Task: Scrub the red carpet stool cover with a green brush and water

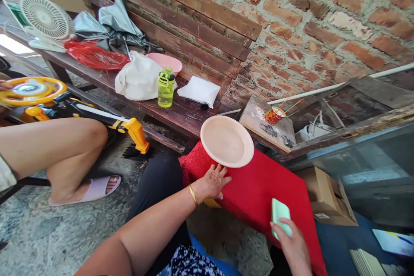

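A shallow pale pink plastic basin (pixel 228 141) sits at the far end of a red-covered table (pixel 268 181). Just below its near rim, my left hand (pixel 213 182) is stretched out with fingers spread and nothing in it. Its fingertips reach the rim, though whether they press on it I cannot tell. A gold bracelet is on that wrist. Further right, my right hand (pixel 293 239) is closed round a mint-green rounded block (pixel 280 215) above the red cloth. The exact kind of this block does not show.
Along the brick wall, a wooden bench (pixel 155 116) carries a green water bottle (pixel 166 90), white cloth, a white packet (pixel 199 90) and a fan (pixel 47 17). At left sits another person (pixel 74 142) beside a yellow toy digger (pixel 134 133). Cardboard box (pixel 326 198) at right.
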`<act>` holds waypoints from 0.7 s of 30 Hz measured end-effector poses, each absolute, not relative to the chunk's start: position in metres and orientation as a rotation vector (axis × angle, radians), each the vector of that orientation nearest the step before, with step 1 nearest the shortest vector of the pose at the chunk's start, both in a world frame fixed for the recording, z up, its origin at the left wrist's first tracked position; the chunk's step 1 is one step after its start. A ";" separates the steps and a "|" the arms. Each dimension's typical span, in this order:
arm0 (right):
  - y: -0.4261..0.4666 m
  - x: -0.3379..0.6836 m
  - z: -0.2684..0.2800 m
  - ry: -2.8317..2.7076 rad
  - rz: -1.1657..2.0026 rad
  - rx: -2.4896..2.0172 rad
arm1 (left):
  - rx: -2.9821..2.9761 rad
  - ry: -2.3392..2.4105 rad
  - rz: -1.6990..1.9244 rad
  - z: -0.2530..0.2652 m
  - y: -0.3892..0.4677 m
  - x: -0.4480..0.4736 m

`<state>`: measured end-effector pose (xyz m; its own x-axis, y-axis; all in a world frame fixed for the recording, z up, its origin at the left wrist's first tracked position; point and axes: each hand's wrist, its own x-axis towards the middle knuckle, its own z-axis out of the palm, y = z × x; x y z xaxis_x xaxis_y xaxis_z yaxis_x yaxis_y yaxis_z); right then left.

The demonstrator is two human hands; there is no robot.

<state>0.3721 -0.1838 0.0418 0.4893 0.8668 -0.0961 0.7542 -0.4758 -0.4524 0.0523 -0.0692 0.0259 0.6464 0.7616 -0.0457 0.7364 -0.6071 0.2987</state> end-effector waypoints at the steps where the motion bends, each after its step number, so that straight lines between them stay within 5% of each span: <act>1: -0.182 0.349 0.041 -1.422 0.506 -2.299 | 2.597 1.184 0.113 0.024 -0.070 0.053; 6: -0.177 0.298 0.034 -1.700 0.652 -2.107 | 2.624 1.184 0.068 0.017 -0.072 0.058; 15: -0.237 0.465 0.048 -1.081 0.307 -2.702 | 2.635 1.158 -0.008 0.023 -0.066 0.065; 21: -0.197 0.391 0.045 -1.292 0.471 -2.331 | 2.601 1.184 -0.063 0.027 -0.069 0.061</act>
